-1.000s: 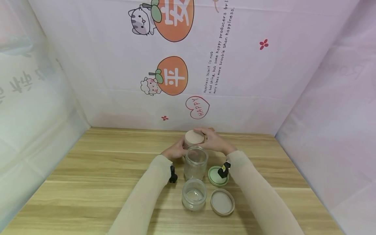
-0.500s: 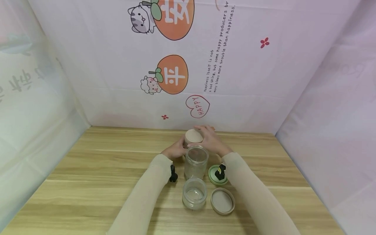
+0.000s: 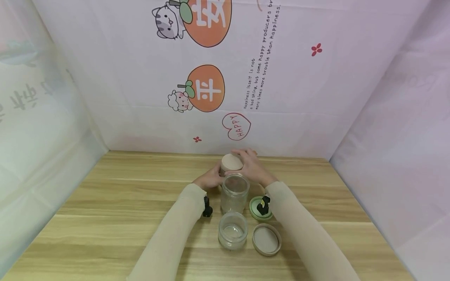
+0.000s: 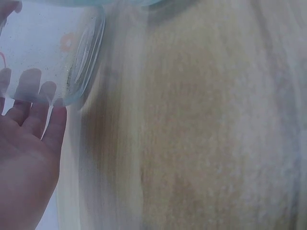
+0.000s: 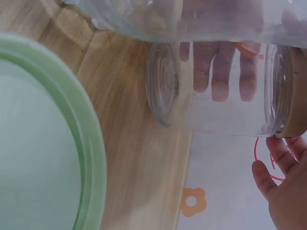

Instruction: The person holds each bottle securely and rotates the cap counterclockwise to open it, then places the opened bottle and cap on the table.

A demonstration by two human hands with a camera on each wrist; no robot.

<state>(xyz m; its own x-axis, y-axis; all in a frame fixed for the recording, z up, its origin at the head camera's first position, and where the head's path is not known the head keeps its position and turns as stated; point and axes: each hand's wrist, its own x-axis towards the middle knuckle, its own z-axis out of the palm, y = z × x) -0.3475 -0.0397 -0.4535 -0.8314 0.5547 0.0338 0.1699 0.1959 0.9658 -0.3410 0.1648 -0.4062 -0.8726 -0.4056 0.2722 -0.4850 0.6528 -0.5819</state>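
Observation:
A clear jar (image 5: 216,112) with a beige screw lid (image 3: 231,161) stands at the back of the table. My left hand (image 3: 210,178) grips its glass side; in the right wrist view those fingers show through the glass. Over at the lid's right side, my right hand (image 3: 254,168) holds the rim with thumb and fingers. Right in front stands a tall open glass jar (image 3: 234,200), partly covering the held jar. Nearer still is a short open glass jar (image 3: 233,235).
To the right of the open jars lie a green lid (image 3: 254,214), partly behind the right wrist's camera, and a beige lid (image 3: 266,240). A pale rounded edge, partly hidden, shows by the right sleeve. White printed cloth (image 3: 288,132) rises behind the table (image 3: 116,218).
My right hand has turned on the lid, its wrist and forearm shifting left. The left hand stays on the jar. The open jars and loose lids stand where they were.

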